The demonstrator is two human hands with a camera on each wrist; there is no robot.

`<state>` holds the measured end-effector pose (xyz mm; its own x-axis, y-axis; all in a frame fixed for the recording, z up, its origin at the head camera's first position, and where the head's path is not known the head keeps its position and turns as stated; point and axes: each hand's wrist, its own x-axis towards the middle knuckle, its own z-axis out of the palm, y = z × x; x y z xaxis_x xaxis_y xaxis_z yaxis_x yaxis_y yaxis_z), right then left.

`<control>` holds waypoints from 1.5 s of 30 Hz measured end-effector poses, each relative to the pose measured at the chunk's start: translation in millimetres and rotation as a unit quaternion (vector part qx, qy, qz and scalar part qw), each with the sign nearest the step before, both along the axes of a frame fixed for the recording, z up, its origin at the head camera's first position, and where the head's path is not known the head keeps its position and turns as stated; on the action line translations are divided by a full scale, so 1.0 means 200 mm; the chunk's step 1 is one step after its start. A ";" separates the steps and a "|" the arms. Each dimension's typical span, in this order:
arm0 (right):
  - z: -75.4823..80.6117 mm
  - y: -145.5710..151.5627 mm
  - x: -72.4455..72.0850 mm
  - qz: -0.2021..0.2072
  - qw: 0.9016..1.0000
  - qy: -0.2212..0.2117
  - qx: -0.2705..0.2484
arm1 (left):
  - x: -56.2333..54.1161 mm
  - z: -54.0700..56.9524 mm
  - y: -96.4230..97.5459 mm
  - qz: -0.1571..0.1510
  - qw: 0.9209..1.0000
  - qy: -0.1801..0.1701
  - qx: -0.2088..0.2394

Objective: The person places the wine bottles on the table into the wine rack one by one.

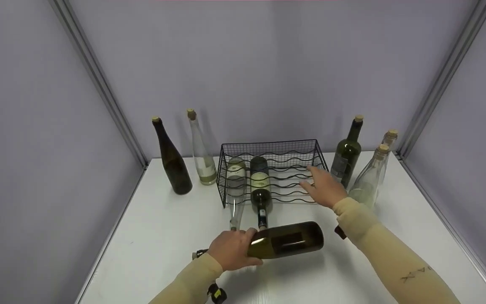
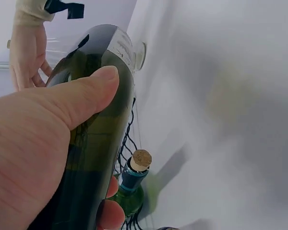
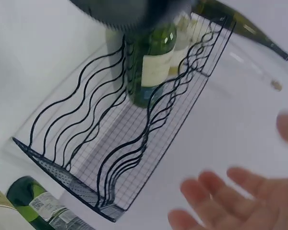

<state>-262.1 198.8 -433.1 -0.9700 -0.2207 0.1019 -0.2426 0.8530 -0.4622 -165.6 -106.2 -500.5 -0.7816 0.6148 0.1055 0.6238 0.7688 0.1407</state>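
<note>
My left hand (image 1: 232, 250) grips a dark green wine bottle (image 1: 293, 240) around its neck end and shoulder. This bottle lies roughly level above the table in front of the rack, base to the right. In the left wrist view my thumb (image 2: 93, 91) presses along its side. My right hand (image 1: 326, 188) hovers by the right end of the black wire wine rack (image 1: 268, 142), fingers spread and holding nothing. Inside the rack's left half lie a clear bottle (image 1: 236, 181) and a dark green bottle (image 1: 261, 197), necks toward me.
Left of the rack stand a brown bottle (image 1: 173, 164) and a clear corked bottle (image 1: 205, 164). On the right are a green bottle (image 1: 348, 147) and two clear bottles (image 1: 365, 183), close to my right forearm. White walls enclose the table (image 1: 158, 228) at the back and sides.
</note>
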 end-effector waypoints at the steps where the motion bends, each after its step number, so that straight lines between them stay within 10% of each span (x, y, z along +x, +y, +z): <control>1: 0.00 0.00 -0.03 -0.013 1.000 0.003 0.003 | 0.00 0.00 0.00 0.001 1.000 0.002 0.000; 15: -0.12 0.13 -0.35 -0.194 0.978 -0.069 -0.034 | 0.00 -0.01 0.02 0.015 1.000 0.016 0.000; 23: -0.24 0.20 -0.41 -0.178 0.970 -0.156 -0.051 | 0.01 -0.06 0.04 0.021 1.000 -0.005 0.015; 45: -0.27 0.17 -0.43 -0.160 0.977 -0.137 -0.031 | 0.06 -0.13 0.09 0.102 0.980 -0.139 0.101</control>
<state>-348.1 233.6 -487.4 -0.9811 0.0958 -0.1680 0.1712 0.8337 -0.5250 -152.9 -88.3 -525.6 -0.9014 0.4322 -0.0258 0.3767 0.8124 0.4450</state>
